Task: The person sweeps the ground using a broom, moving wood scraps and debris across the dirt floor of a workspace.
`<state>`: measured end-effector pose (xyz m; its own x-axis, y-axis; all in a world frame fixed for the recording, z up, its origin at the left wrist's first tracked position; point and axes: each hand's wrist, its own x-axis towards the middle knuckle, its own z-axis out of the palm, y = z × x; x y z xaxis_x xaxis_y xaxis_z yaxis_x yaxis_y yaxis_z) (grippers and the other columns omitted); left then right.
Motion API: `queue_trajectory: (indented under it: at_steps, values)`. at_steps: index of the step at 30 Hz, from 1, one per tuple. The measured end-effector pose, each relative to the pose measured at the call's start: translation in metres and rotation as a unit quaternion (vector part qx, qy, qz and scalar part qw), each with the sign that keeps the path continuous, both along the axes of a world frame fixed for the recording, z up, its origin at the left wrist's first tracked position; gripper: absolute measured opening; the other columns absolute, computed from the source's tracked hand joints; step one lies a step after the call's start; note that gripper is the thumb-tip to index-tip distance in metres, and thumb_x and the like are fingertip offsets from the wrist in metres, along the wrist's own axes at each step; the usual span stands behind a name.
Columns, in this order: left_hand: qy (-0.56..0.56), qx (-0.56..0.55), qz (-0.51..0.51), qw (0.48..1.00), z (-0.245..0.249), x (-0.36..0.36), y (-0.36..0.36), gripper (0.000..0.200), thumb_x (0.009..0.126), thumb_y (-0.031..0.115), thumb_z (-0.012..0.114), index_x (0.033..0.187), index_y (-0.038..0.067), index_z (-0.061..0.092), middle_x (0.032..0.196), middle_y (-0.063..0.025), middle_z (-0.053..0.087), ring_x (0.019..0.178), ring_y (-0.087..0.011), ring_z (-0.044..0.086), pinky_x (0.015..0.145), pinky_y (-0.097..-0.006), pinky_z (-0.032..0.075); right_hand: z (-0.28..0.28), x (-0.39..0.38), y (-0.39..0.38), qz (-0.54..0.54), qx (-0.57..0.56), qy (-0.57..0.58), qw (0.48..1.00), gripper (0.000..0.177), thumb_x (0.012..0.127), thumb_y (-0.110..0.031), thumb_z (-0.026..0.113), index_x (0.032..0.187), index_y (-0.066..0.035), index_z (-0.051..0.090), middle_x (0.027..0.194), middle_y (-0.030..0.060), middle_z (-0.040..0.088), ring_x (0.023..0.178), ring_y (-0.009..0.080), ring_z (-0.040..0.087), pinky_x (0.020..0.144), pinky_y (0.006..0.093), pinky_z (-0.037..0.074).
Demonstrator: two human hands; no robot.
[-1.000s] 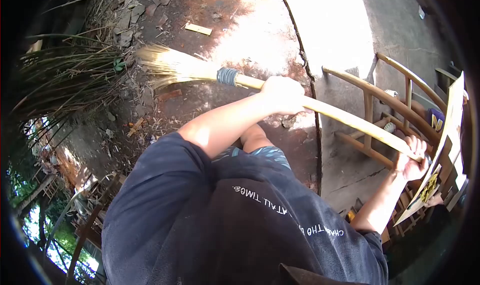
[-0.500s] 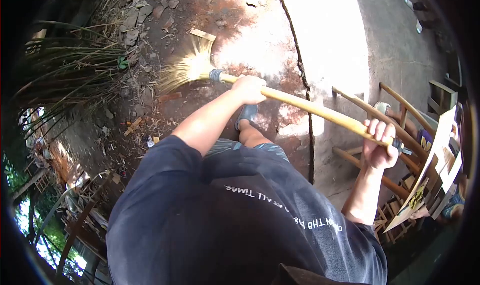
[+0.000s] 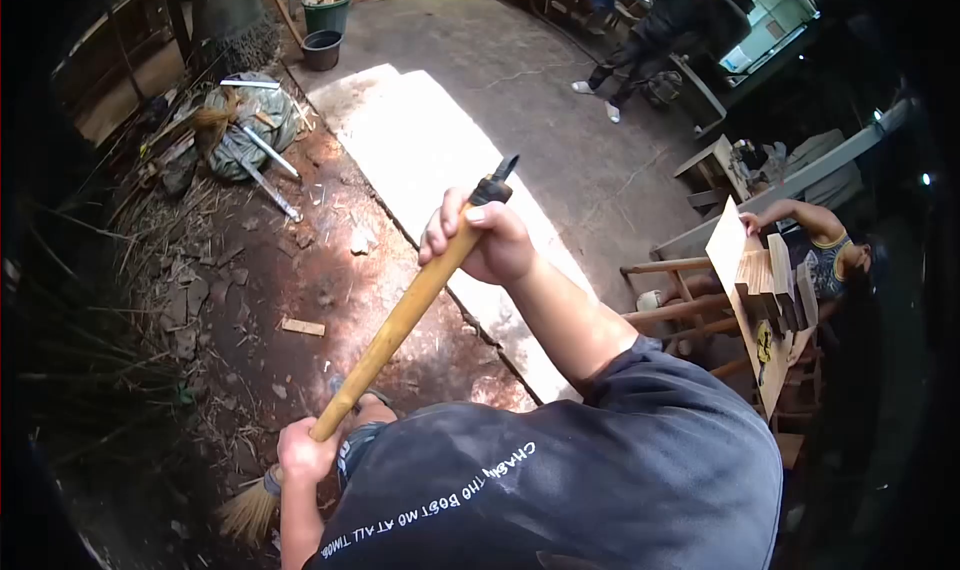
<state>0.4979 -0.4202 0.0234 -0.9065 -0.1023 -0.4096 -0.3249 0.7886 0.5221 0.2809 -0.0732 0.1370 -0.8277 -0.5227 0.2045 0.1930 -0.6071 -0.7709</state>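
A stick broom with a long yellow wooden handle (image 3: 395, 335) slants across the front of my body. My right hand (image 3: 485, 238) is wrapped round its upper end, just below a dark wrapped tip (image 3: 492, 187). Lower down, my left hand (image 3: 305, 455) grips the handle close to the head. The straw-coloured bristles (image 3: 250, 510) show beside my left forearm, partly hidden by it. On the dirt ahead lies a small piece of wood (image 3: 303, 327).
Leaf litter and debris (image 3: 185, 310) cover the left side. A stuffed sack (image 3: 245, 135) and a dark bucket (image 3: 322, 50) stand farther ahead. At right, a person (image 3: 825, 245) sits by a board (image 3: 730, 260) with stacked wood. Another person (image 3: 680, 20) stands at the back.
The broom has swung from pointing left to trailing low beside my left side. My right hand has risen forward with the handle's end, and the view has turned up toward the yard.
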Motion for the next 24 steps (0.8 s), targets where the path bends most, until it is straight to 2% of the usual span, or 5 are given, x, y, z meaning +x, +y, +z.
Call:
queue_trajectory:
  at_steps: [9,12,17,19,24]
  values:
    - [0.017,0.078,0.068,0.995,-0.099,-0.011,-0.142,0.038,0.084,0.039,0.082,0.080,0.002,0.074,0.069,-0.0203,0.067,0.069,-0.0381,0.070,0.065,-0.0453,0.052,-0.020,-0.051,-0.149,0.080,0.066,-0.026,0.994,0.016,0.090,-0.015,0.058,0.093,0.000,0.062,0.093,0.0186,0.068,0.097,0.0346,0.069,0.097,0.0522,0.052]
    - [0.076,0.053,0.046,0.995,-0.046,-0.079,-0.130,0.036,0.082,0.038,0.082,0.080,0.003,0.073,0.076,-0.0228,0.069,0.077,-0.0430,0.070,0.067,-0.0484,0.052,0.025,-0.081,-0.143,0.114,0.132,0.074,0.982,0.025,0.088,-0.022,0.061,0.097,0.001,0.064,0.101,0.0227,0.071,0.107,0.0358,0.068,0.104,0.0521,0.048]
    - [0.201,0.127,0.068,0.969,-0.073,-0.136,-0.111,0.022,0.079,0.027,0.082,0.082,0.008,0.072,0.083,-0.0196,0.071,0.084,-0.0400,0.071,0.073,-0.0469,0.056,0.095,-0.083,-0.152,0.147,0.207,0.258,0.932,0.032,0.088,-0.034,0.063,0.095,-0.004,0.062,0.101,0.0196,0.069,0.108,0.0384,0.067,0.102,0.0515,0.049]
    - [0.107,0.119,0.065,0.985,-0.069,-0.141,-0.109,0.022,0.081,0.029,0.079,0.085,0.008,0.070,0.092,-0.0188,0.073,0.095,-0.0390,0.070,0.085,-0.0470,0.056,0.108,-0.083,-0.162,0.189,0.241,0.306,0.902,0.037,0.087,-0.046,0.064,0.093,-0.010,0.060,0.097,0.0147,0.067,0.107,0.0371,0.064,0.099,0.0506,0.049]
    - [0.334,0.201,0.078,0.918,-0.107,-0.104,-0.102,0.026,0.080,0.031,0.079,0.083,0.007,0.071,0.105,-0.0150,0.070,0.102,-0.0308,0.068,0.089,-0.0408,0.055,0.136,-0.111,-0.202,0.299,0.290,0.300,0.858,0.037,0.086,-0.052,0.063,0.098,-0.017,0.057,0.102,0.0073,0.059,0.108,0.0308,0.055,0.097,0.0468,0.039]
